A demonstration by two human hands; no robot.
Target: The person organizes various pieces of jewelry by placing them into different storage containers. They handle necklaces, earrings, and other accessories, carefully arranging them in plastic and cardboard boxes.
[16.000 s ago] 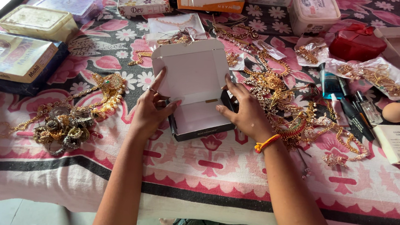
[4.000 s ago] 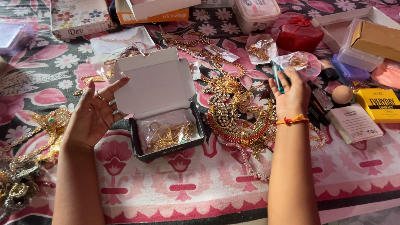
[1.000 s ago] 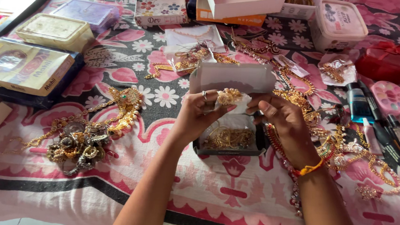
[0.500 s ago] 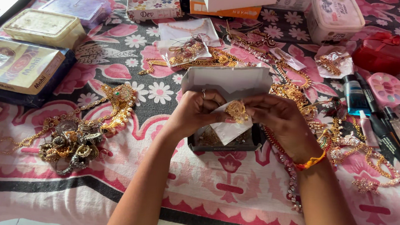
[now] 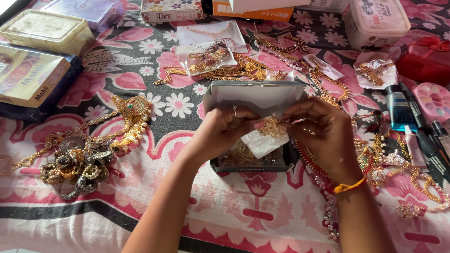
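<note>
Floral cloth (image 5: 148, 83), hands (image 5: 273, 127) on pouch (image 5: 264, 141)

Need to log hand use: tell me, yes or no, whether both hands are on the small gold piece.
Yes: left hand and right hand both pinch the small gold piece above the open box.

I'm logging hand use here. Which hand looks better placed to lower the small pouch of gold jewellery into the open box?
Probably the left hand: it pinches the clear pouch directly over the open box. The right hand only fingers the gold piece at the pouch's top.
</note>
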